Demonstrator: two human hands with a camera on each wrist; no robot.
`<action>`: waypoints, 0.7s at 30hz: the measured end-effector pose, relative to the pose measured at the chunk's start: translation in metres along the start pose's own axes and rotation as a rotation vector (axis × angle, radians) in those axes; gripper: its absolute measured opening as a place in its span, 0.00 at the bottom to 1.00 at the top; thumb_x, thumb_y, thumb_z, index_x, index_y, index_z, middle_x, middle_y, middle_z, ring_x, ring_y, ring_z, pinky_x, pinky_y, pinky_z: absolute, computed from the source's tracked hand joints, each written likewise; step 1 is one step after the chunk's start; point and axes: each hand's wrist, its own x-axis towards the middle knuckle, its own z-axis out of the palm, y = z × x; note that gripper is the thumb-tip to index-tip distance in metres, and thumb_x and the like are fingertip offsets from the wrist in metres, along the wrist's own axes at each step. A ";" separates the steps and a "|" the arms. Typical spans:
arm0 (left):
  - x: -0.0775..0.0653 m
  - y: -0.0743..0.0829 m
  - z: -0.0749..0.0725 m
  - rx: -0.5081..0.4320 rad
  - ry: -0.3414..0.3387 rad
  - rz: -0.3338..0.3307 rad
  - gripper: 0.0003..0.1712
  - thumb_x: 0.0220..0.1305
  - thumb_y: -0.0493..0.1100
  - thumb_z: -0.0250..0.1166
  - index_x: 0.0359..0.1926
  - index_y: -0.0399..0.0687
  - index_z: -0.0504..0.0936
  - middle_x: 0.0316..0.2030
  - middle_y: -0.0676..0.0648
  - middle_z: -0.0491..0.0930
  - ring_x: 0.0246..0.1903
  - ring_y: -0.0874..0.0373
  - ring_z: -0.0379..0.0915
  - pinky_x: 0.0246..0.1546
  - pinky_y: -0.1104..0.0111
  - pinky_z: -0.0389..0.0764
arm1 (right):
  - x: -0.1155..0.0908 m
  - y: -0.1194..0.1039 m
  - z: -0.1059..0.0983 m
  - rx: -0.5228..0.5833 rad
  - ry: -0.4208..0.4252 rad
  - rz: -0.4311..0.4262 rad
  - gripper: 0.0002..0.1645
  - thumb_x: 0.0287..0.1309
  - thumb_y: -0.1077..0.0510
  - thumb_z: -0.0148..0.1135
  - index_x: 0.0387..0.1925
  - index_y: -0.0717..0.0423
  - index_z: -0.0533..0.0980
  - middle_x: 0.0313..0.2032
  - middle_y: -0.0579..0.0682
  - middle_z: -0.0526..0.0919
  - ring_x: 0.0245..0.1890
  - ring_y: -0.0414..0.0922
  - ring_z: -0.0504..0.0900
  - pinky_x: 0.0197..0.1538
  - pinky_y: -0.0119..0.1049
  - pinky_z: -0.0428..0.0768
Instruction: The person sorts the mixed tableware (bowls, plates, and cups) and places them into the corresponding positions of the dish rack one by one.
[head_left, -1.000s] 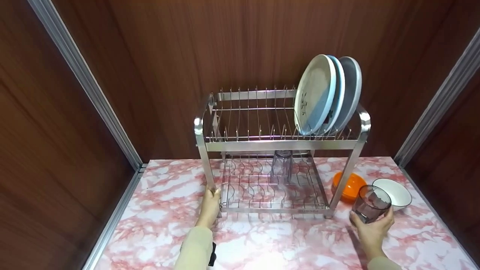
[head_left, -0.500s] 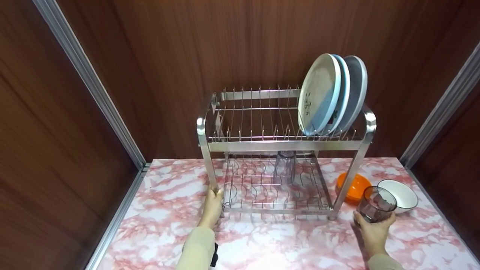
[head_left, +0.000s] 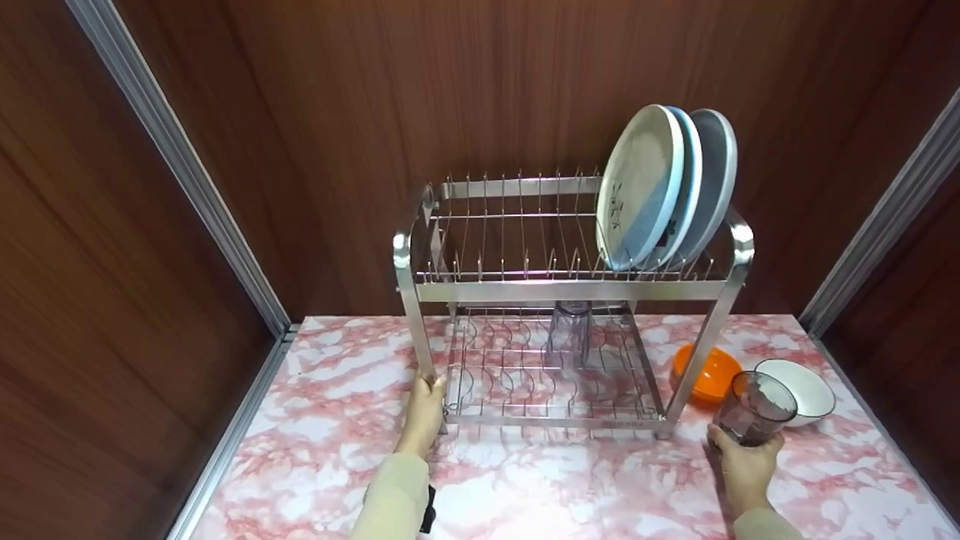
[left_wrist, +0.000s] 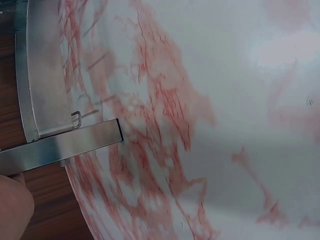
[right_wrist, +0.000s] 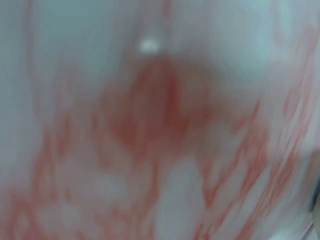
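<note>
My left hand [head_left: 424,412] grips the left front leg of a two-tier metal dish rack [head_left: 570,291]; in the left wrist view, part of the hand [left_wrist: 14,207] shows beside the metal leg [left_wrist: 60,147]. At the right, my right hand [head_left: 748,469] holds a dark see-through glass [head_left: 750,412] low on its side, mouth up and tilted in the head view. Behind the glass are an orange bowl [head_left: 709,375] and a white bowl with a dark rim [head_left: 810,390]. The right wrist view is mostly blurred, with the marbled tabletop [right_wrist: 180,200] showing.
Several plates [head_left: 649,187] stand on edge at the right of the rack's upper tier. On the lower tier a clear glass [head_left: 570,334] stands upside down. Brown wood-grain panels [head_left: 337,135] with metal edge strips [head_left: 180,180] enclose the red-and-white table [head_left: 525,487].
The head view has shifted slightly, so the scene sits a little further right. My right fingers sit slightly lower on the glass. The left hand keeps its grip on the rack leg.
</note>
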 end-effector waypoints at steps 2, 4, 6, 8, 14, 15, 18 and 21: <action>0.000 0.000 -0.001 -0.007 0.004 -0.002 0.25 0.65 0.50 0.46 0.62 0.60 0.53 0.52 0.40 0.69 0.30 0.55 0.68 0.28 0.58 0.74 | -0.004 -0.001 -0.001 0.042 0.010 0.026 0.49 0.34 0.58 0.72 0.54 0.46 0.51 0.47 0.41 0.66 0.53 0.41 0.64 0.57 0.25 0.63; 0.000 0.001 -0.001 -0.009 0.006 -0.003 0.25 0.65 0.50 0.46 0.62 0.60 0.53 0.54 0.41 0.68 0.31 0.53 0.68 0.27 0.59 0.74 | -0.009 -0.003 -0.003 0.076 0.021 0.039 0.47 0.33 0.58 0.73 0.53 0.45 0.52 0.43 0.37 0.65 0.51 0.39 0.65 0.52 0.20 0.64; 0.000 0.001 -0.001 0.005 0.011 0.008 0.25 0.65 0.50 0.46 0.62 0.58 0.53 0.54 0.39 0.68 0.31 0.51 0.69 0.27 0.57 0.75 | -0.014 -0.006 -0.005 0.088 0.027 0.033 0.47 0.33 0.59 0.73 0.52 0.44 0.53 0.42 0.36 0.65 0.49 0.36 0.65 0.49 0.17 0.65; 0.000 0.001 0.000 -0.004 0.009 0.005 0.26 0.65 0.50 0.46 0.63 0.58 0.52 0.55 0.38 0.67 0.33 0.47 0.70 0.29 0.52 0.75 | -0.018 -0.007 -0.008 0.119 0.029 0.024 0.46 0.32 0.60 0.73 0.51 0.43 0.54 0.41 0.36 0.66 0.47 0.35 0.66 0.47 0.16 0.65; -0.001 0.000 0.001 -0.008 0.029 0.026 0.26 0.65 0.47 0.46 0.63 0.54 0.53 0.56 0.37 0.66 0.48 0.45 0.67 0.45 0.54 0.70 | -0.010 0.018 -0.011 0.341 -0.012 -0.160 0.47 0.32 0.69 0.70 0.55 0.46 0.57 0.44 0.41 0.72 0.45 0.34 0.71 0.43 0.18 0.71; -0.001 0.000 0.001 -0.009 0.026 0.019 0.25 0.65 0.47 0.46 0.62 0.55 0.53 0.54 0.37 0.67 0.42 0.45 0.70 0.39 0.55 0.73 | -0.009 0.023 -0.011 0.371 -0.016 -0.197 0.48 0.31 0.70 0.70 0.55 0.46 0.57 0.43 0.42 0.73 0.44 0.34 0.72 0.43 0.18 0.71; -0.002 0.000 0.001 -0.015 0.020 0.010 0.24 0.66 0.47 0.45 0.62 0.55 0.53 0.49 0.37 0.69 0.26 0.51 0.68 0.22 0.62 0.73 | -0.017 0.027 -0.009 0.409 -0.034 -0.254 0.47 0.32 0.72 0.70 0.55 0.47 0.58 0.42 0.42 0.74 0.41 0.34 0.74 0.41 0.18 0.73; -0.001 0.000 0.001 -0.010 0.021 0.019 0.24 0.65 0.47 0.45 0.61 0.53 0.54 0.46 0.37 0.70 0.23 0.53 0.65 0.20 0.65 0.72 | -0.049 0.007 -0.007 0.174 -0.025 -0.339 0.42 0.36 0.68 0.69 0.54 0.46 0.60 0.40 0.33 0.70 0.41 0.26 0.69 0.44 0.13 0.67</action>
